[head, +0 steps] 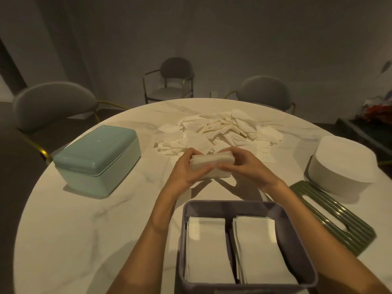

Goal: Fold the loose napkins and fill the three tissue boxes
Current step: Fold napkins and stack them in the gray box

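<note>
- Fingers [228, 166] of both hands curl round a small stack of folded napkins [212, 165], the left hand [186, 168] gripping its left end and the right hand [248, 169] its right end, the stack held just above the table [84, 230].
- Nearest, at 6 o'clock from the hands, sits the open grey box [297, 240], already holding two flat rows of folded napkins side by side with a narrow gap between them.
- By my judgement the step in hand is squaring up a finished stack before loading it; the next move calls for bringing it back toward 6 o'clock and lowering it flat onto one row, keeping the edges pressed so the sheets do not fan out.
- At 4 o'clock a green ribbed lid [331, 217] with a slot lies on the table, partly under the white round box [341, 166] at 3 o'clock; neither blocks the path.
- At 9 o'clock stands the mint box [97, 160], lid closed, so it needs opening before filling.
- At 12 o'clock, just beyond the hands, a pile of loose napkins [220, 130] is not yet folded, so much of the task looks undone.
- Farther off, three chairs [169, 81] ring the table's far side.
</note>
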Demonstrator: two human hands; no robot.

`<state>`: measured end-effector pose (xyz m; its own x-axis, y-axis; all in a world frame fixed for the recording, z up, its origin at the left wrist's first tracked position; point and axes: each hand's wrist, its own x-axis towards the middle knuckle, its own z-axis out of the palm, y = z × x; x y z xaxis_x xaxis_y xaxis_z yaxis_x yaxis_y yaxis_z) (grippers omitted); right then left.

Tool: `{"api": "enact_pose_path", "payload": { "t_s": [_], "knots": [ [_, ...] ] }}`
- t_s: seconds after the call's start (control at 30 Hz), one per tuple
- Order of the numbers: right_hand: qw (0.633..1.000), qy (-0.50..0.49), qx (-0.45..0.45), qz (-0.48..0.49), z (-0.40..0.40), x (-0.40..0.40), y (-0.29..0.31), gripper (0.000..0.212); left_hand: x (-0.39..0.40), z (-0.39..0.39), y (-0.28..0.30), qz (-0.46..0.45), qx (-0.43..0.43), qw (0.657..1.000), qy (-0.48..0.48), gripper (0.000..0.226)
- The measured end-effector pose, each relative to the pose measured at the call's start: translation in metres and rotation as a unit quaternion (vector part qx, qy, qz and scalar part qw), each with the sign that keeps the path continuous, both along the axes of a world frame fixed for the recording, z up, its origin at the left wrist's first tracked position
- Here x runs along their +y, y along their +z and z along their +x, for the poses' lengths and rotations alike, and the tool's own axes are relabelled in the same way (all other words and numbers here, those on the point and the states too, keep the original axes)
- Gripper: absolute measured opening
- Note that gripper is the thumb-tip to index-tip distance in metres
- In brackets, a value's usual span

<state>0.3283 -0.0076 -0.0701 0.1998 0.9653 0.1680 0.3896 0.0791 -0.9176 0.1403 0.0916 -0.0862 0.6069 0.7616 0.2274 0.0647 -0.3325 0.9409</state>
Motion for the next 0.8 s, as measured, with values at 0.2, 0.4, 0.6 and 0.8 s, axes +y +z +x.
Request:
{"api": "enact_pose_path", "payload": {
  "t_s": [0.2,0.4,0.6,0.8],
  "knots": [
    [0.993,-0.004,-0.012,0.116,-0.021,0.005,-0.019,0.067,-0.019,0.028,0.002,-0.052,-0.039,0.986,0.152,0.019],
    [0.984,-0.031,-0.133,0.115,-0.024,0.005,-0.026,0.047,-0.019,0.022,0.005,-0.063,-0.034,0.988,0.136,0.025],
    [0.988,-0.013,-0.102,0.112,-0.011,0.000,-0.025,0.036,-0.007,-0.008,-0.003,0.037,-0.002,0.999,0.027,0.033],
    [0.988,-0.040,-0.105,0.106,-0.013,-0.014,-0.014,0.035,-0.014,-0.022,0.004,0.071,-0.012,0.996,0.062,0.023]
  ]
}}
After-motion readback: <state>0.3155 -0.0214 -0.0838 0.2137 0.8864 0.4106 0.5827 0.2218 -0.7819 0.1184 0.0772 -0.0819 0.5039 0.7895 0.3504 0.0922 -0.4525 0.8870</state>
